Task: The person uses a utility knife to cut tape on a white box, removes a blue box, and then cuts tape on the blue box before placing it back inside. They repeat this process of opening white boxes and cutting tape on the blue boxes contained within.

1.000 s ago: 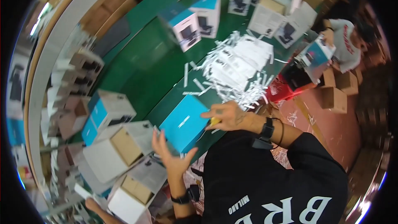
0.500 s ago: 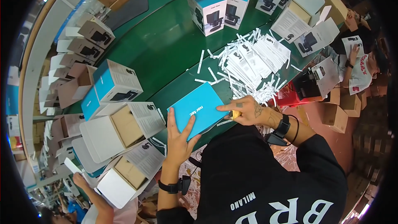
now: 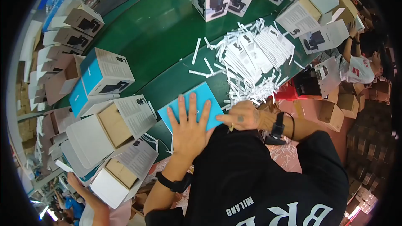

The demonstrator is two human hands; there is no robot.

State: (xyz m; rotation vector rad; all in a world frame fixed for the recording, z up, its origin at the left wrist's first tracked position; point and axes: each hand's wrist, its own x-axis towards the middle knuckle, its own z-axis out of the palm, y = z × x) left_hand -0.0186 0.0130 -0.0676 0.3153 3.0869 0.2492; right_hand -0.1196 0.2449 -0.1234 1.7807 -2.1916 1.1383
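A closed carton with a bright blue top (image 3: 200, 93) stands at the green table's near edge, right in front of me. My left hand (image 3: 188, 127) lies flat across that top, fingers spread and pressed on it. At the carton's right edge is my right hand (image 3: 242, 116), its forefinger stretched against the side and the other fingers curled in. Under those curled fingers a small yellowish thing (image 3: 230, 128) peeks out; most of it is hidden, so its kind cannot be made out.
A heap of white paper strips and folded leaflets (image 3: 255, 54) covers the table beyond my right hand. Opened cartons (image 3: 114, 123) crowd the left, where another person's hand (image 3: 74, 181) reaches in. Closed picture-printed cartons (image 3: 217, 2) stand at the back. A co-worker (image 3: 360, 69) sits far right.
My left hand has slid from the carton's near left corner to lie flat over its top. The right hand stays at the right edge, now lower and more curled. My view has shifted slightly.
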